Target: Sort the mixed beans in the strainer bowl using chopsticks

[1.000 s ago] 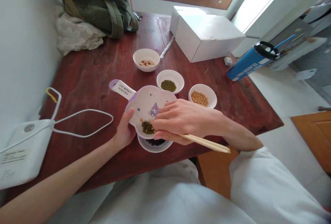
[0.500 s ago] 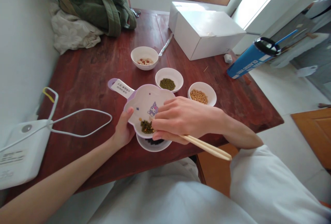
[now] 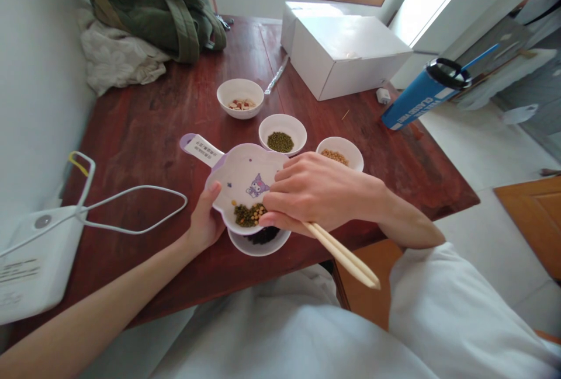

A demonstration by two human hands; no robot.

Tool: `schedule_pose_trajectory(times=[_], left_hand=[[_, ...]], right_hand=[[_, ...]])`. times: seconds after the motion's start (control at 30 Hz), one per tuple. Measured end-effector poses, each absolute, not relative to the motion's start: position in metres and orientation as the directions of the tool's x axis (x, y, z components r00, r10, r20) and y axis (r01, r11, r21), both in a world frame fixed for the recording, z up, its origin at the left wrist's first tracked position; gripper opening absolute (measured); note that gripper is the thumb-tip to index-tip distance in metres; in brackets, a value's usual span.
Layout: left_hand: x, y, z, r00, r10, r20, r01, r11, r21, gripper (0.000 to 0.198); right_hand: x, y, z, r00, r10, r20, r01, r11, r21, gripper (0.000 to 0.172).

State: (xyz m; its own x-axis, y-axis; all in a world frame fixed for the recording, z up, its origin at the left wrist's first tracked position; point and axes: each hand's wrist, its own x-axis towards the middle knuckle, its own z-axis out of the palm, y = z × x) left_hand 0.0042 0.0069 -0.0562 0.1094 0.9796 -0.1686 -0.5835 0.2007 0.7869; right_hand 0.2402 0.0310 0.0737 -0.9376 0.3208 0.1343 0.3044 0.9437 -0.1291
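Observation:
My left hand grips the left edge of a white and purple scalloped bowl with a labelled handle and a cartoon print. Mixed green and yellow beans lie at its near side, and it is tilted toward me. My right hand is closed around a pair of pale chopsticks, over the bowl's right part. Their rear ends point toward me; the tips are hidden behind the hand. Beneath the scalloped bowl, partly covered, is a white bowl of black beans.
Beyond stand white bowls with green beans, yellow soybeans and nut pieces. A white box, a blue tumbler and a green bag are farther back. A white cable loops at left.
My right hand has shifted slightly up, and the chopsticks' rear ends have swung down and left. More of the mixed beans and black beans shows. The view has shifted a little.

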Motion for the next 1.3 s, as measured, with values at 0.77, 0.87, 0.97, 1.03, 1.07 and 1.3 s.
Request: schedule_pose_trajectory(times=[0.77, 0.87, 0.97, 1.03, 1.07, 1.3], left_hand=[[-0.004, 0.006, -0.063, 0.054, 0.965, -0.258, -0.496, 0.25, 0.832, 0.049], [-0.005, 0.006, -0.064, 0.041, 0.96, -0.278, -0.508, 0.26, 0.821, 0.043], [-0.006, 0.004, -0.063, 0.077, 0.951, -0.301, -0.537, 0.294, 0.791, 0.043], [-0.005, 0.003, -0.061, 0.109, 0.949, -0.296, -0.565, 0.304, 0.767, 0.049], [-0.004, 0.002, -0.059, 0.122, 0.949, -0.29, -0.575, 0.306, 0.759, 0.052], [-0.001, 0.002, -0.055, 0.09, 0.961, -0.262, -0.56, 0.266, 0.785, 0.062]], right_hand=[[0.244, 0.037, 0.068, -0.693, 0.548, 0.469, 0.312, 0.814, -0.49, 0.07], [0.243, 0.032, 0.069, -0.666, 0.5, 0.553, 0.253, 0.849, -0.463, 0.067], [0.241, 0.025, 0.069, -0.645, 0.405, 0.648, 0.223, 0.911, -0.347, 0.065], [0.239, 0.021, 0.067, -0.634, 0.329, 0.7, 0.214, 0.944, -0.25, 0.064], [0.238, 0.019, 0.066, -0.634, 0.299, 0.713, 0.213, 0.954, -0.21, 0.063], [0.245, 0.011, 0.071, -0.802, 0.278, 0.529, 0.22, 0.96, -0.172, 0.063]])
